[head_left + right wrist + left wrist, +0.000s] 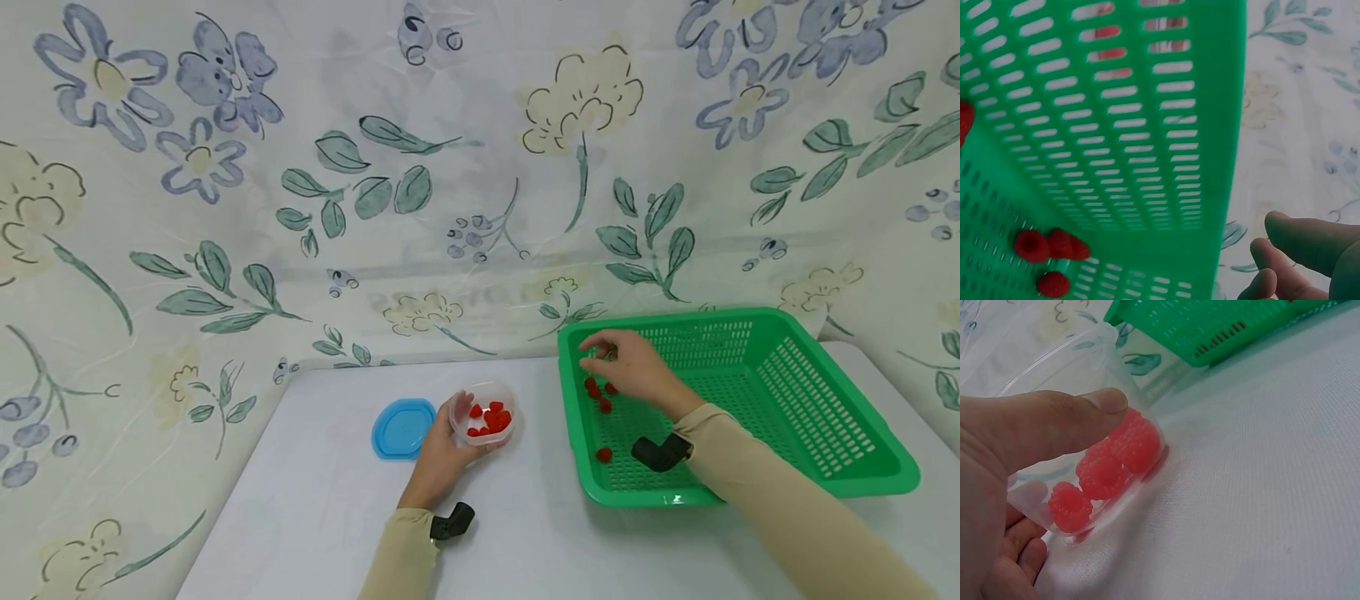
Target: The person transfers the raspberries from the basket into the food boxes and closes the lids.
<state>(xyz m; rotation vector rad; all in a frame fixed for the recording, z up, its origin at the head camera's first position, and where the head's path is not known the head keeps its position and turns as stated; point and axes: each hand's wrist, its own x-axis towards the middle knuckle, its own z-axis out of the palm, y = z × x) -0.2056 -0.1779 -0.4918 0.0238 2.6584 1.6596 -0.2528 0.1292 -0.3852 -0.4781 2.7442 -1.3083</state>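
Note:
My left hand grips a small clear plastic container tilted on the table. Several raspberries lie inside it. In the left wrist view the thumb presses along the container's wall, with the red raspberries showing behind the plastic. Over the left side of a green basket hovers my right hand, fingers loosely bent, and nothing shows between them. Below it, several raspberries lie on the basket's floor. The right wrist view shows the thumb and fingers apart, beside the raspberries.
A blue lid lies on the white table left of the container. The slotted basket wall rises between the container and the basket's raspberries. Behind the table hangs a floral cloth.

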